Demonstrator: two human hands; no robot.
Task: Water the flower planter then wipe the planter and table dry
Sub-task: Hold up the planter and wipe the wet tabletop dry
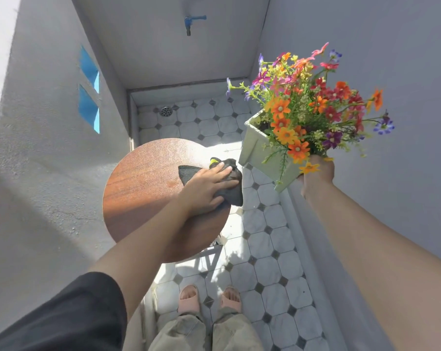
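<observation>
A pale green square planter (258,150) full of orange, red, purple and yellow flowers (315,105) hangs tilted in the air to the right of the table. My right hand (317,177) grips it from below, partly hidden by the blooms. My left hand (209,184) presses flat on a dark grey cloth (233,193) with a yellow tag, at the right edge of the round brown table (143,183). A small damp mark shows on the tabletop left of the cloth.
Grey walls close in on the left, right and back. A blue tap (190,21) sticks out of the back wall above a floor drain (166,111). The tiled floor (272,269) runs past the table to my sandalled feet (209,298).
</observation>
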